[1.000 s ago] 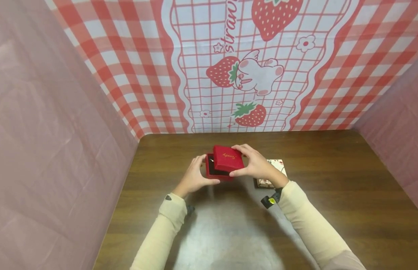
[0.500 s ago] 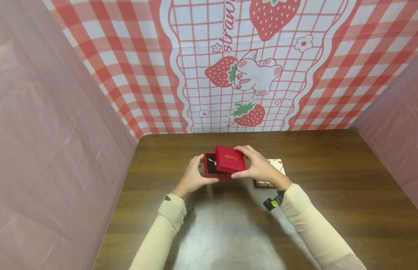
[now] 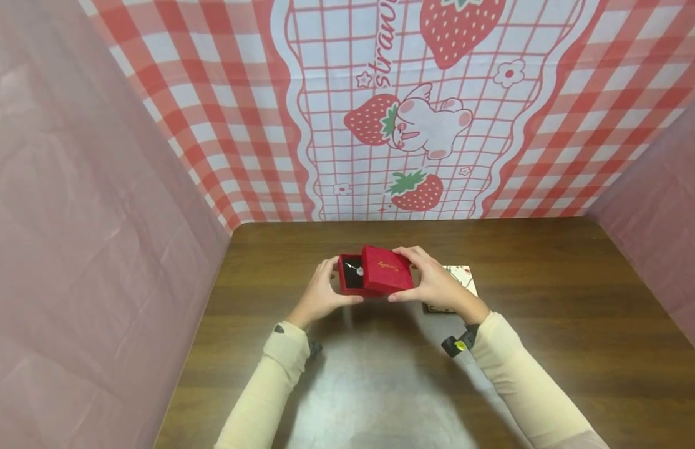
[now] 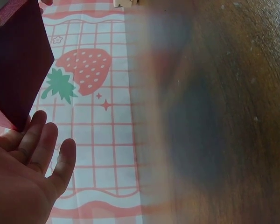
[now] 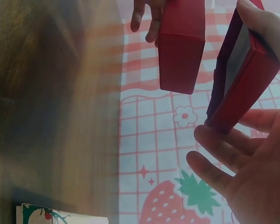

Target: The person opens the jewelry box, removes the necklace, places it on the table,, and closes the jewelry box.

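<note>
A red jewelry box is held above the table, its lid apart from its base. My left hand (image 3: 319, 296) grips the base (image 3: 343, 274) at its left side, fingers behind and thumb in front. Against the black lining inside lies a small silver piece of jewelry (image 3: 359, 270), partly covered by the lid. The lid (image 3: 388, 269), with gold lettering on top, is held by my right hand (image 3: 434, 288) along its right edge. From the right wrist, a gap shows between lid (image 5: 252, 84) and base (image 5: 179, 60). The base's dark underside (image 4: 21, 60) fills the left wrist view's corner.
A cream box-like item (image 3: 462, 277) with a floral print lies on the wooden table (image 3: 549, 324), partly behind my right hand. A checked strawberry cloth (image 3: 257, 125) hangs at the back. Pink cloths (image 3: 100, 218) hang at both sides.
My right hand has moved the lid slightly right and tilted it, uncovering more of the black lining and the silver jewelry. My left hand with the base has shifted only slightly.
</note>
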Demonstrator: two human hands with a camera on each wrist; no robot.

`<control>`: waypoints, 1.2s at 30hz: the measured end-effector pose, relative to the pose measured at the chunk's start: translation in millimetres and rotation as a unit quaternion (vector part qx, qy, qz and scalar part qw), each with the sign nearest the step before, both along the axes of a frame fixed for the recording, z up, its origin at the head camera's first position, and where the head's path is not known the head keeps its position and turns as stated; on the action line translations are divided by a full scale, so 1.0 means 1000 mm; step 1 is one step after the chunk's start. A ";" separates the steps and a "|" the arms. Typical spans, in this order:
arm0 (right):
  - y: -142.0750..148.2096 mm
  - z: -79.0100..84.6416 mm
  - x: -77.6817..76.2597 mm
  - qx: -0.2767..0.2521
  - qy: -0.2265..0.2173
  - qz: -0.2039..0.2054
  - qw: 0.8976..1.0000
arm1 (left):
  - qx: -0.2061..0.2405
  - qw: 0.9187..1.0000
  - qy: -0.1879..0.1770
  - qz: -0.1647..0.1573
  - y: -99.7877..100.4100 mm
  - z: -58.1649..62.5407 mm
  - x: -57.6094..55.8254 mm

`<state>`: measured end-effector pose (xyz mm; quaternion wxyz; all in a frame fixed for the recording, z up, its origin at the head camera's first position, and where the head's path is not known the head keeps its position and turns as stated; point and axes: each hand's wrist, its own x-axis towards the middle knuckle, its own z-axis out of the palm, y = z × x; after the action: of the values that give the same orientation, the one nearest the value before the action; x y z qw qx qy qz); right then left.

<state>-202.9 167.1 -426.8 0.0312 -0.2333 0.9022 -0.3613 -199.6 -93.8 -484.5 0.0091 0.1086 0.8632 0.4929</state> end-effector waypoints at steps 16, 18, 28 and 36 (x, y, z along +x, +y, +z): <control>0.008 -0.008 0.009 -0.012 0.015 0.011 1.000 | -0.008 1.000 0.020 0.020 0.000 -0.003 -0.005; 0.009 -0.009 0.011 -0.013 0.017 0.007 1.000 | -0.008 0.999 0.021 0.024 0.000 -0.004 -0.006; 0.014 -0.019 0.026 0.007 0.035 -0.008 0.999 | -0.001 0.999 0.017 0.033 0.001 -0.010 -0.005; 0.019 -0.024 0.034 0.019 0.052 -0.015 0.998 | -0.002 0.999 0.021 0.039 -0.001 -0.010 -0.006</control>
<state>-168.8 185.8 -450.4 -0.0167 -0.2375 0.9127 -0.3322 -205.3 -94.6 -495.0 -0.0278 0.0856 0.8679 0.4885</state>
